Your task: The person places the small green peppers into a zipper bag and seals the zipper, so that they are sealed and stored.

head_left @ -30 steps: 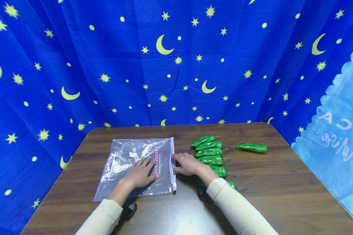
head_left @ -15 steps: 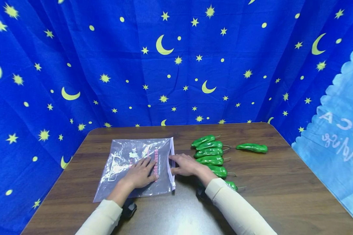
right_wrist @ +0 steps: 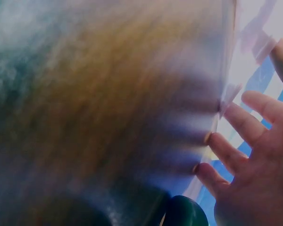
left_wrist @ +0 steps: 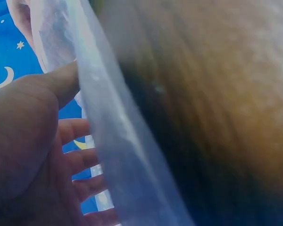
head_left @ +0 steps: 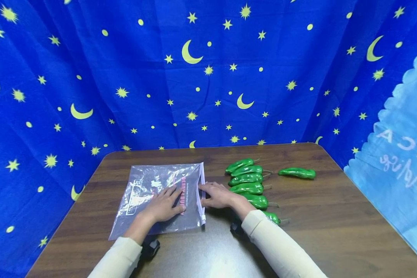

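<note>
A clear zip bag (head_left: 139, 185) with pink lettering lies flat on the table, its lilac zip edge facing right and a white slider (head_left: 203, 218) at the near end. My left hand (head_left: 162, 206) rests on the bag's middle with fingers spread; the left wrist view shows the thumb and fingers against the film (left_wrist: 127, 155). At the bag's mouth my right hand (head_left: 219, 195) touches the zip edge, where the upper film stands slightly apart from the lower. Fairly straight, spread right fingers (right_wrist: 240, 122) reach the table and bag edge in the right wrist view.
Several green peppers (head_left: 247, 188) lie in a column just right of my right hand, partly behind the forearm. One more pepper (head_left: 297, 173) lies farther right. Black wrist devices (head_left: 152, 248) hang under the wrists. A blue star curtain (head_left: 208, 85) stands behind the wooden table (head_left: 333, 216).
My right hand has shifted slightly left, and the upper zip edge has been pushed left so the mouth gapes a little. My left hand stays in place on the bag.
</note>
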`<state>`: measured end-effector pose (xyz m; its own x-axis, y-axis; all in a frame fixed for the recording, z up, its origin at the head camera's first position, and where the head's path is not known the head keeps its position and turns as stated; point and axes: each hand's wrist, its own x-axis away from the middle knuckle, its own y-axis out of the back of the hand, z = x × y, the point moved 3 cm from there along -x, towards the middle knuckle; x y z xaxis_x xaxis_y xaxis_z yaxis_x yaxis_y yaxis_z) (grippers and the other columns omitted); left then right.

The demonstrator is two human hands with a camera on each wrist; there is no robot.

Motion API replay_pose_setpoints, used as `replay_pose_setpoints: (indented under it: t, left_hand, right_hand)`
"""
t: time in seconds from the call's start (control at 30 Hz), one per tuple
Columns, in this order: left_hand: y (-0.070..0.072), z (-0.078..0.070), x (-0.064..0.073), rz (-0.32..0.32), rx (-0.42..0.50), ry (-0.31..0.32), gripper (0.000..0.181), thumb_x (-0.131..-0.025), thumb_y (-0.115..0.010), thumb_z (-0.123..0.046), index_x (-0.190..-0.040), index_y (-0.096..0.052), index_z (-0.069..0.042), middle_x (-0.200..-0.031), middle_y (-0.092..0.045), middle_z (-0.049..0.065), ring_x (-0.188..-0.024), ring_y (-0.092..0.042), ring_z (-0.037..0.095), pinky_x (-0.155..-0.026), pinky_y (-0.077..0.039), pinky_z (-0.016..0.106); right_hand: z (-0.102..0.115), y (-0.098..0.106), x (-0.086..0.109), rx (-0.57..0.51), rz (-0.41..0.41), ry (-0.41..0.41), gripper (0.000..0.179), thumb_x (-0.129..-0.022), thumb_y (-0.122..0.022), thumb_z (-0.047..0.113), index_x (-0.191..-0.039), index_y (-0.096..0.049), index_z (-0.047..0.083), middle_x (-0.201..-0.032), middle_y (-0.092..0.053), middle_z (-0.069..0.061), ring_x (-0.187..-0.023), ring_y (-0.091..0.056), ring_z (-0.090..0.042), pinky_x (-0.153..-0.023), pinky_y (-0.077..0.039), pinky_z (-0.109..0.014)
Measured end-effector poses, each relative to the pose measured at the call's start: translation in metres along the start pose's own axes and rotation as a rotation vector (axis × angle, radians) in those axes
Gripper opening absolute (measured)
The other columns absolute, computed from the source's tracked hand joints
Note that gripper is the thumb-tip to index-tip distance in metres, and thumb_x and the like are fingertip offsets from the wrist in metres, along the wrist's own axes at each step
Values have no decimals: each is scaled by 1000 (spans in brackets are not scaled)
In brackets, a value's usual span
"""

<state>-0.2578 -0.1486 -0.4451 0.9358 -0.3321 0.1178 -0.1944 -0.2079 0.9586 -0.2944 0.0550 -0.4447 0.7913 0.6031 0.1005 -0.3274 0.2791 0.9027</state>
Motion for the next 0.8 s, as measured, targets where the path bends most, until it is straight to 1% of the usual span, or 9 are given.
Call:
replay_pose_setpoints:
  t: [0.17,0.27,0.37,0.47,0.53,0.63,0.8]
  left_hand:
    - [4,-2,-4,-11,15,2,70,-91,-52,-50,-147,-34,-12,-154,-26,18,-140,-24,43,-109,-18,68]
    - [8,-5,-5,-40,24,-24,68,-91,-52,-48,-145,-35,-11,-152,-29,19,-139,-27,43,-108,-19,69]
    - [11,-6,-7,-67,36,-52,67,-91,-52,-47,-145,-36,-10,-151,-31,20,-137,-30,44,-107,-23,68]
    - [12,-7,-9,-89,62,-92,68,-91,-53,-45,-146,-34,-9,-150,-32,22,-136,-32,44,-109,-28,62]
    - [13,-8,-11,-97,92,-115,69,-91,-53,-45,-146,-33,-9,-150,-32,21,-136,-32,44,-109,-28,60]
    - [16,-12,-14,-103,132,-146,70,-91,-54,-45,-146,-33,-9,-150,-32,21,-136,-33,44,-109,-29,59]
    - [19,-16,-19,-92,169,-153,70,-91,-55,-46,-147,-32,-10,-150,-34,20,-135,-34,42,-109,-30,59]
  right_hand:
    - [0,-1,1,-2,6,-9,67,-88,-57,47,-145,-37,18,-146,-43,-15,-135,-38,-31,-114,-27,-51]
    - [0,-1,1,5,4,-13,67,-88,-57,46,-146,-36,19,-146,-43,-13,-135,-38,-31,-114,-28,-50]
    - [2,-1,1,2,4,-15,66,-88,-58,44,-146,-36,20,-146,-43,-13,-135,-38,-31,-114,-28,-50]
    - [3,0,1,2,2,-15,66,-88,-59,43,-146,-36,20,-145,-43,-14,-135,-39,-32,-113,-28,-50]
    - [3,0,1,4,-1,-16,66,-88,-59,44,-146,-36,20,-145,-43,-15,-135,-39,-32,-113,-28,-50]
    - [2,1,0,10,-6,-12,66,-88,-58,45,-146,-36,21,-145,-44,-15,-134,-40,-32,-113,-29,-49]
    - [1,0,-1,12,-1,-19,68,-88,-58,47,-147,-34,22,-146,-43,-14,-135,-39,-32,-114,-28,-50]
